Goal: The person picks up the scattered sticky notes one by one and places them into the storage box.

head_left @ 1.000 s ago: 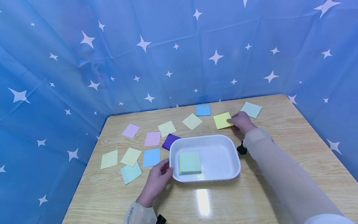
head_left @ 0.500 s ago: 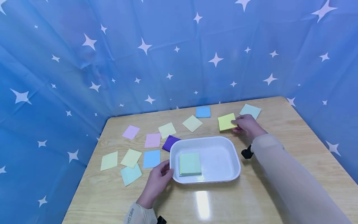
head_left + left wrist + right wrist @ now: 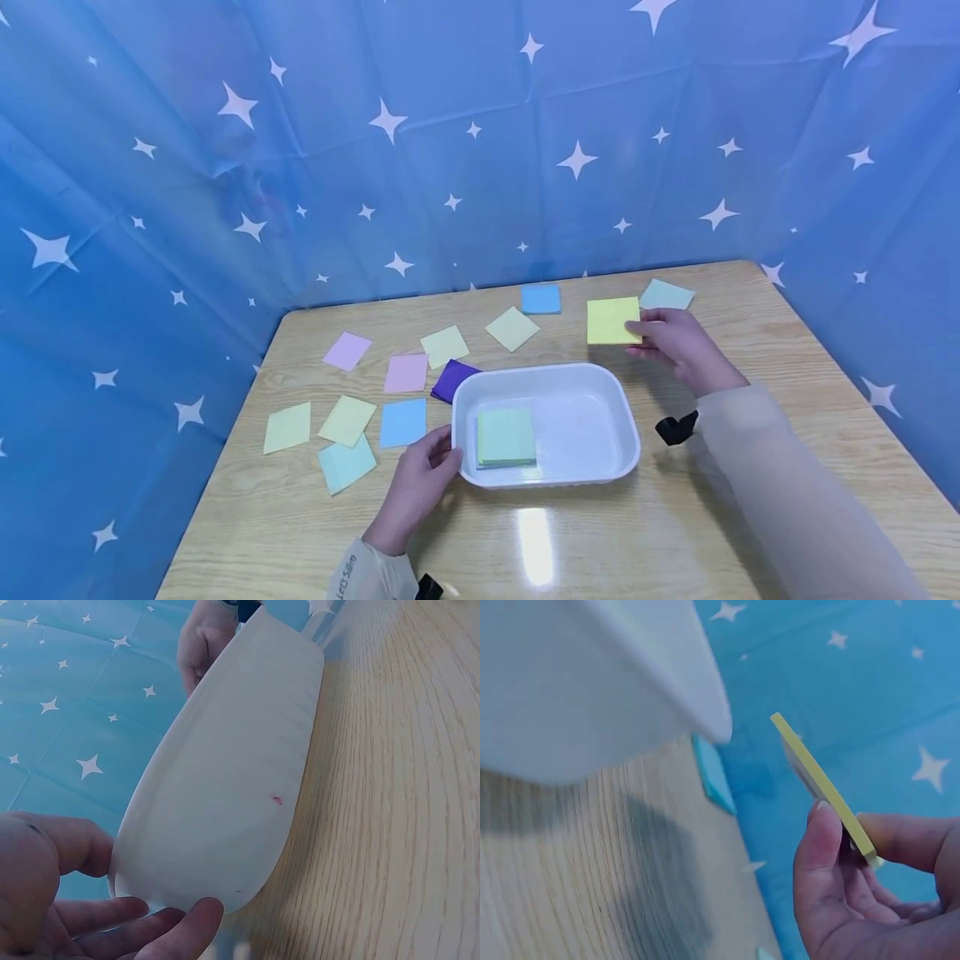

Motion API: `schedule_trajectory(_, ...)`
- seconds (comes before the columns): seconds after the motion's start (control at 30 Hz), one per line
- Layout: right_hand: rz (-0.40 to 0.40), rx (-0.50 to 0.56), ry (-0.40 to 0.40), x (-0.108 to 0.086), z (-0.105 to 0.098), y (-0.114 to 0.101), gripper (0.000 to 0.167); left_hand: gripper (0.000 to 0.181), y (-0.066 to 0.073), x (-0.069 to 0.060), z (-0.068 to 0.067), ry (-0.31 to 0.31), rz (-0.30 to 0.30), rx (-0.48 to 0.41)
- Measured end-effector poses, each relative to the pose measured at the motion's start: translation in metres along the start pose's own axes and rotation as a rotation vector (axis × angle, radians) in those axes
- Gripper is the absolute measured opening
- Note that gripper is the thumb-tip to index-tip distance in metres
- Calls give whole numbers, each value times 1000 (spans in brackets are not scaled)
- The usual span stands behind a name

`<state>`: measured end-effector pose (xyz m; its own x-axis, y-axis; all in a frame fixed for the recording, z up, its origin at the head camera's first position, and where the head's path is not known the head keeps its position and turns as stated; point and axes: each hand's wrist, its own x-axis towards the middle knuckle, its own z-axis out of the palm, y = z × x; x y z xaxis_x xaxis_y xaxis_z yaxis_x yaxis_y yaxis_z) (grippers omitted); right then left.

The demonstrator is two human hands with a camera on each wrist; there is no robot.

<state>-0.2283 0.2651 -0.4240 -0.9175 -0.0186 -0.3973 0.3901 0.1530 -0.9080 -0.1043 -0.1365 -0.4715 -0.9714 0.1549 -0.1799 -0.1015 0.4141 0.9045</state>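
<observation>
In the head view my right hand pinches a yellow sticky note pad by its right edge, above the table behind the tray. The right wrist view shows this sticky note pad edge-on and tilted, between thumb and fingers, clear of the wood. My left hand grips the left front corner of a white plastic tray. Up close in the left wrist view, its thumb and fingertips touch the rim and outer wall of the tray. A stack of pale green sticky notes lies in the tray's left half.
Sticky notes lie scattered on the wooden table: a purple pad against the tray, a blue pad at the back, a pale mint one behind my right hand, and several more at left. A starry blue curtain hangs behind.
My right hand has lifted the yellow sticky note pad off the table and drawn it slightly right and toward me. The left hand keeps its hold on the tray.
</observation>
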Motion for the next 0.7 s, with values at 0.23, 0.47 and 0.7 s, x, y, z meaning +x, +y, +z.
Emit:
schedule_trajectory(0.23, -24, 1, 5, -23, 13, -1, 62, 46, -2, -1, 1, 7, -12, 5)
schedule_trajectory(0.47, -73, 6, -3, -49, 37, 5, 56, 46, -1, -2, 2, 9, -18, 4)
schedule_trajectory(0.7, -135, 58, -64, -66, 72, 15, 48, 46, -1, -1, 2, 17, -23, 6)
